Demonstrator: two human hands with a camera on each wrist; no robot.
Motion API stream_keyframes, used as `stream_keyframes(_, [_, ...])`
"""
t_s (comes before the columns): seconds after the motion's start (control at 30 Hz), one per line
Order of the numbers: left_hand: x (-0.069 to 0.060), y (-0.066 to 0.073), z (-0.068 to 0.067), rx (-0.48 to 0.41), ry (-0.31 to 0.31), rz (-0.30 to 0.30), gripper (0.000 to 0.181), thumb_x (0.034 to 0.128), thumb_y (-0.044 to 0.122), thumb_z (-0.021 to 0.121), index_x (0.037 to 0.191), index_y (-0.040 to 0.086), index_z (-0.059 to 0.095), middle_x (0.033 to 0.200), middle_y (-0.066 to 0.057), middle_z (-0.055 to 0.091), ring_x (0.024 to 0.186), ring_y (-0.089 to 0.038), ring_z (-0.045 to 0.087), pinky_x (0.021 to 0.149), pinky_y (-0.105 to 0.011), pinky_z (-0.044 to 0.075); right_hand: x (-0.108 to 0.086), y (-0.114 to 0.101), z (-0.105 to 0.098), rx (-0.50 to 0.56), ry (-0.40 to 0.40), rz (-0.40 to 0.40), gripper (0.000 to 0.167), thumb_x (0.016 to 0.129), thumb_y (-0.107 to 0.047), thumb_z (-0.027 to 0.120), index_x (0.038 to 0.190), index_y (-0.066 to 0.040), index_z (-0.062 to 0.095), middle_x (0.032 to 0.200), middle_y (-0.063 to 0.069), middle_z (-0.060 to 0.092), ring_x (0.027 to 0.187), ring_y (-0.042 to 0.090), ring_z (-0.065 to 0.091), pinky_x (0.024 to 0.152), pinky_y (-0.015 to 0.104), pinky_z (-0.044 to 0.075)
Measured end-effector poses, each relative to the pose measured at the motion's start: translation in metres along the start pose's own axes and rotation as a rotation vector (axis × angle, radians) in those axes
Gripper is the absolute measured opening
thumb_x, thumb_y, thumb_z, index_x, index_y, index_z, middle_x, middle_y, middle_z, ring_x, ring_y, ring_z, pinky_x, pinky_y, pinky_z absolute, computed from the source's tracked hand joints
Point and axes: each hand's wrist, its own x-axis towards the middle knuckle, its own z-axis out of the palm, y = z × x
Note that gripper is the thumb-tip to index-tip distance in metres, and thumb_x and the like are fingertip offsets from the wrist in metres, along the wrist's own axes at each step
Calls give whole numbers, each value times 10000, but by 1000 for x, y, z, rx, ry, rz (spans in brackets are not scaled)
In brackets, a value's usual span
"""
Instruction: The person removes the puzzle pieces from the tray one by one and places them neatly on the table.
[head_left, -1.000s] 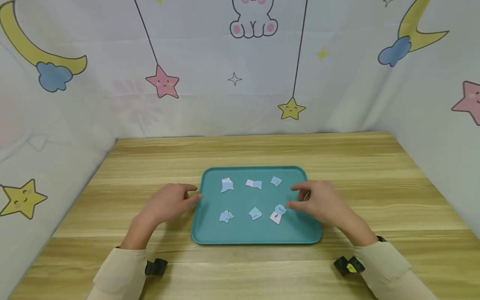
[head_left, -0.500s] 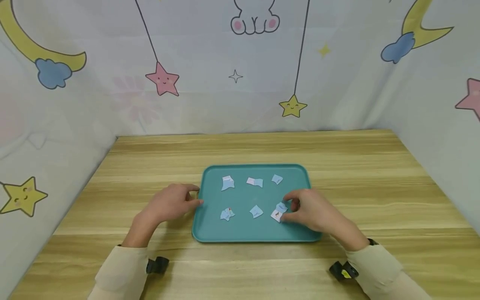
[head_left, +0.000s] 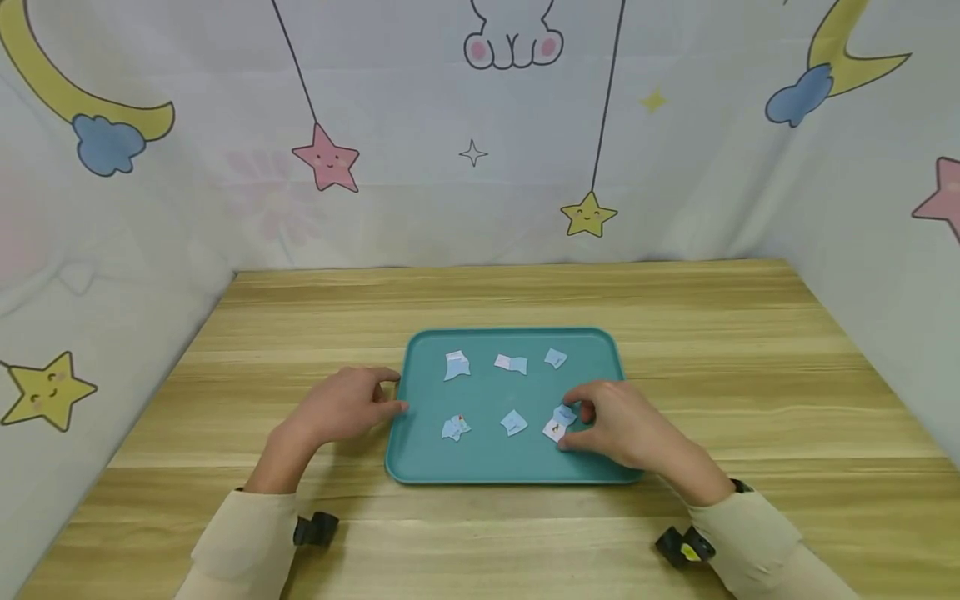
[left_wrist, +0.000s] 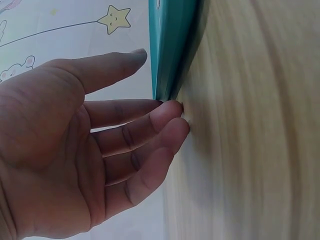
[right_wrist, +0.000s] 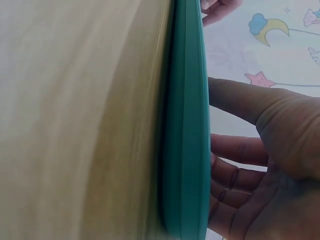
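A teal tray (head_left: 480,479) lies on the wooden table, bearing small pale blue and white paper scraps. At its left side my left hand (head_left: 341,408) has its thumb over the rim and its other fingers beside the wall, low to the table. In the left wrist view, that left hand (left_wrist: 95,145) has loose fingers and the thumb apart from the rim. My right hand (head_left: 626,425) reaches over the tray's right part. Its thumb and index finger stand apart around a joined blue-and-white scrap (head_left: 557,428). In the right wrist view the tray wall (right_wrist: 192,140) hides those fingertips.
More scraps lie on the tray: one at the back left (head_left: 457,366), one back middle (head_left: 512,364), one back right (head_left: 555,358), one front left (head_left: 455,427), one front middle (head_left: 513,422). A printed white cloth (head_left: 412,225) surrounds the wooden table (head_left: 315,308).
My right hand has moved left and slightly down, from beside the front right scrap to around it. The left hand has barely moved, and the scraps keep their places on the tray.
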Motion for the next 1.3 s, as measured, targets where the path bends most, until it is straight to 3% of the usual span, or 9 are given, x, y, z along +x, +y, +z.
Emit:
stream_keyframes(0.5, [-2,1,0,-5,-8,22,583,943,256,783,1399,-70,621,830,-6,695,675,-123,571,661,-304,501,0,-1,3,-13,6,-11,504,783,-321,932,1169,-40,771,801,-8,567,750,136,487,672,275,395])
stream_keyframes(0.7, [-3,0,1,-12,-42,12,614,956,244,772,1430,-97,580,859,-25,707,710,-140,586,672,-311,508,-2,-3,7,-22,16,-11,496,791,-315,927,1171,-36,770,796,-13,562,752,131,484,680,276,395])
stream_keyframes(0.8, [-4,0,1,-42,-74,-3,640,971,233,754,1459,-117,536,871,-36,713,702,-147,595,672,-308,511,-3,-4,9,-24,19,-16,489,795,-309,923,1171,-34,771,796,-17,559,757,130,485,689,277,398])
stream_keyframes(1.0, [-4,1,3,-138,-132,-35,682,1015,189,695,1539,-139,406,728,-40,671,532,-157,618,600,-301,530,-2,-3,8,-33,15,-45,481,808,-304,917,1177,-32,773,805,-22,555,778,127,483,700,278,399])
stream_keyframes(1.3, [-6,4,8,-261,-181,-65,693,1067,115,580,1634,-82,234,648,-77,664,470,-166,640,469,-336,575,-4,0,5,-61,12,-93,475,819,-313,912,1195,-59,775,901,-27,593,823,112,510,716,271,436])
